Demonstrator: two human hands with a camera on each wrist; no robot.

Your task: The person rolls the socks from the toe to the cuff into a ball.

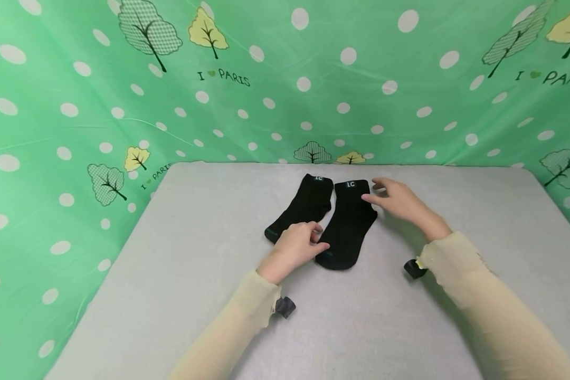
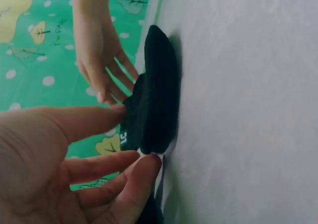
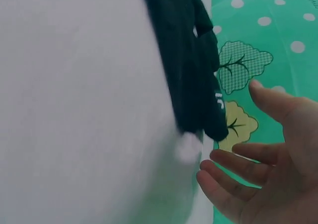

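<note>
Two black ankle socks lie side by side, cuffs toward the back edge. The left sock (image 1: 305, 198) is partly covered by my left hand (image 1: 294, 244), and the right sock (image 1: 348, 227) lies close beside it. Each cuff carries a small white mark that looks like "LC". Thumb and fingers of the left hand are apart, near the toe of the right sock; whether they touch it I cannot tell. My right hand (image 1: 396, 199) hovers by that sock's cuff, its fingers spread and loosely bent. The right wrist view shows a gap between this hand (image 3: 268, 164) and the sock (image 3: 186, 75).
The socks lie on a light grey table (image 1: 180, 253). Behind it hangs a green curtain (image 1: 275, 68) with white dots and printed trees, meeting the table's back edge. A small black device (image 1: 285, 306) sits at the left wrist, another black device (image 1: 414, 269) at the right.
</note>
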